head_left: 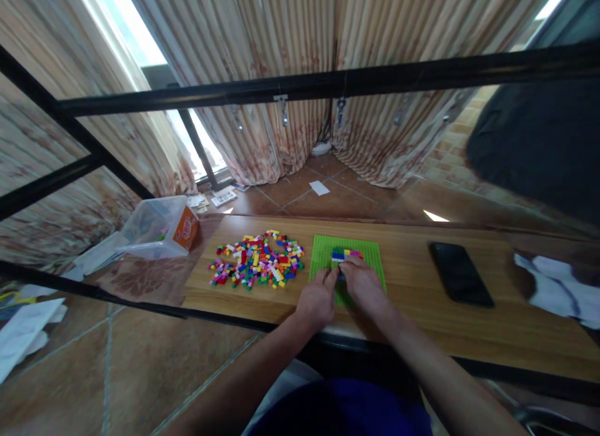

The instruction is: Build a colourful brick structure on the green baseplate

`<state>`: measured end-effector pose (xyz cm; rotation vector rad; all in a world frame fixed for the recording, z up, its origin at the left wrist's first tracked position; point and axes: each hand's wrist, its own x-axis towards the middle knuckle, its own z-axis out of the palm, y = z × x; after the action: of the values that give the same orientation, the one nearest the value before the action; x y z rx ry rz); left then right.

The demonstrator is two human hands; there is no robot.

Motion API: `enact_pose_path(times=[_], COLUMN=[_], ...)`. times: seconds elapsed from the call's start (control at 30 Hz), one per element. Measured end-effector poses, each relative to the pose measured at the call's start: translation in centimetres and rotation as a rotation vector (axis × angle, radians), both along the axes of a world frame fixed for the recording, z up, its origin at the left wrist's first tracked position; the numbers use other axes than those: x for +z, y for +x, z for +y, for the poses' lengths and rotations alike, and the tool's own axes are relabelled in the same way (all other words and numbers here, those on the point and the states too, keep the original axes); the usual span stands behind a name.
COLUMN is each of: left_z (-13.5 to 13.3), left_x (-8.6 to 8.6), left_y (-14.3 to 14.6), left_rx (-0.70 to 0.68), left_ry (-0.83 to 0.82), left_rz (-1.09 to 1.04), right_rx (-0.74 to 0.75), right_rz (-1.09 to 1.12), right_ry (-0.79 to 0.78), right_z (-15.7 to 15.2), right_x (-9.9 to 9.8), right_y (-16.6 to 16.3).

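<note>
A green studded baseplate (322, 252) lies on the wooden table. Colourful toy bricks (347, 253), among them blue, white, yellow and pink ones, sit in a block near the plate's middle. Over the plate's lower left part, my left hand (319, 298) is closed, its index finger pointing at the brick block. My right hand (362, 281) is closed too, fingertips pressed together at the block's near side and touching or almost touching the left fingertips. Whatever the fingertips hold is too small and covered to make out. A pile of loose toy bricks (257, 261) is spread left of the plate.
A black phone (460, 273) lies on the table (407, 261) right of the baseplate, with crumpled white paper (557, 289) farther right. At the left stands a clear plastic tub (157, 227) with an orange label. A black metal bar (309, 86) crosses beyond the table, before curtains.
</note>
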<state>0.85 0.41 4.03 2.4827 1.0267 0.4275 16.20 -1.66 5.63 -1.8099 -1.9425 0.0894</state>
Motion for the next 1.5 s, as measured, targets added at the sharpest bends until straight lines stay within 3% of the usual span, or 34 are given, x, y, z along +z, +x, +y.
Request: enact_pose_path(times=[0.2,0.37,0.57,1.03,1.3,1.5], left_z=[-0.4,-0.8,-1.3,-1.5,-1.6,-0.6], left_x=[1.1,1.0,-0.2,-1.1,-0.7,0.3], left_y=[-0.1,1.2,2.0,2.6,2.5,0.5], left_rx=[0.054,-0.014,0.004,0.010,0.010,-0.009], left_ry=[0.105,0.210,0.307,0.320,0.213,0.041], left_rz=[0.004,0.070,0.161,0.191,0.127,-0.049], right_rx=[-0.283,-0.421,-0.431,-0.453,-0.424,-0.428], right_rz=[0.280,0.311,0.334,0.232,0.189,0.157], right_ry=[0.296,0.249,0.234,0.208,0.197,0.194], right_z=[-2.6,-5.3,-6.2,-6.6,-6.7,-6.6], right_x=[0.2,-2.8,-5.2,-6.2,-6.1,-5.9], right_y=[3.1,5.4,5.0,5.1,5.4,5.3])
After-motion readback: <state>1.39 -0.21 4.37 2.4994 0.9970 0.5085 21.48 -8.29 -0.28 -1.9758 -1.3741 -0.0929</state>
